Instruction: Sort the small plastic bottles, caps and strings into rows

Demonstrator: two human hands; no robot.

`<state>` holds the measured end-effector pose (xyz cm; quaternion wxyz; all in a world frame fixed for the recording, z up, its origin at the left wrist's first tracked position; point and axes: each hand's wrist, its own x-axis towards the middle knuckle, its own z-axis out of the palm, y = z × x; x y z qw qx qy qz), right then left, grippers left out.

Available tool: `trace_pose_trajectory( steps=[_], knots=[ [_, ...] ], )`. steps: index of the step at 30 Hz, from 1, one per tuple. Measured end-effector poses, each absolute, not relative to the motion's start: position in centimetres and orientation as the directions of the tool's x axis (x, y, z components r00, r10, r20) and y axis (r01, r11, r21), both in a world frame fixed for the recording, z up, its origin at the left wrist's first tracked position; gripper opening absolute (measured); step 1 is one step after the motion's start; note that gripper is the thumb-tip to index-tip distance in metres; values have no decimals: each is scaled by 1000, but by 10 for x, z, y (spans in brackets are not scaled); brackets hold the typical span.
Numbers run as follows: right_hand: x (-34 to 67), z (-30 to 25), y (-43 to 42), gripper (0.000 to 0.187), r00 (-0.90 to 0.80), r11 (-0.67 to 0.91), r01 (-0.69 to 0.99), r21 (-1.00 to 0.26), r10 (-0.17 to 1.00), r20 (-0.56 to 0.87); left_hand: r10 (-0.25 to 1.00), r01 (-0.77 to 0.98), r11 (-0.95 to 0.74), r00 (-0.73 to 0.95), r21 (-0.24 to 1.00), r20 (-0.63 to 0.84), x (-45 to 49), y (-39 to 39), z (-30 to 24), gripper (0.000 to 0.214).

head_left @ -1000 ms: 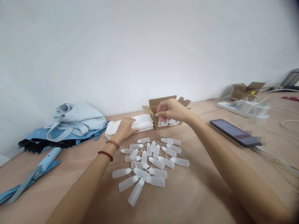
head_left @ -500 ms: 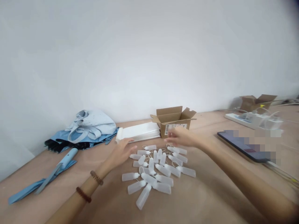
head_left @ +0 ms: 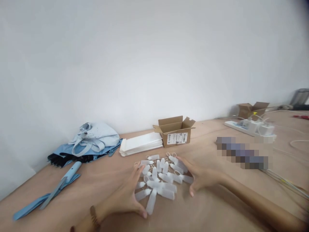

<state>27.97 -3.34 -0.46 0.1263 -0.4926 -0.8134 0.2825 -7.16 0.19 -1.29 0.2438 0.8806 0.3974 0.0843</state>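
Observation:
Several small translucent squeeze bottles (head_left: 160, 187) with looped cap straps lie in a loose cluster on the brown tabletop. My left hand (head_left: 131, 191) curves along the cluster's left side, its fingers spread and its thumb near the lowest bottle. On the right side, my right hand (head_left: 199, 175) is cupped with thumb and fingers apart, next to the outer bottles. Both hands are open around the cluster. Parts of the outer bottles are hidden behind the fingers.
Behind the bottles stand an open cardboard box (head_left: 177, 138) and a stack of white envelopes (head_left: 142, 141). A folded blue umbrella (head_left: 70, 172) and a pale cloth bag (head_left: 96, 137) lie left. A power strip (head_left: 251, 127) and another cardboard box (head_left: 253, 109) are at right.
My right hand has come down from in front of the cardboard box to the cluster's right side. My left hand has moved nearer along the left side, and the bottles sit closer together.

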Motion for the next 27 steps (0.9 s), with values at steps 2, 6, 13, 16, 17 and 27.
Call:
trace_pose_trajectory(
  steps=[2, 6, 13, 16, 17, 27],
  knots=[
    [271, -13, -36, 136, -472, 364, 739, -567, 880, -49, 705, 623, -607, 709, 492, -28, -50, 7, -12, 136],
    [269, -30, -42, 139, -411, 371, 761, -531, 910, 46, 653, 560, -698, 753, 446, 76, 3, 21, -20, 115],
    [300, -33, -55, 123, -295, 354, 770, -531, 935, 196, 661, 525, -734, 699, 431, 272, 70, 37, -42, 95],
    [309, -36, -55, 113, -248, 350, 774, -528, 934, 256, 679, 536, -721, 673, 439, 293, 80, 39, -44, 88],
    [311, -37, -55, 111, -237, 351, 777, -523, 932, 274, 679, 530, -721, 668, 445, 304, 82, 39, -44, 86],
    [331, -39, -10, 108, -164, 300, 750, -590, 948, 273, 721, 397, -659, 574, 638, 388, 89, 35, -31, 60]
  ],
)
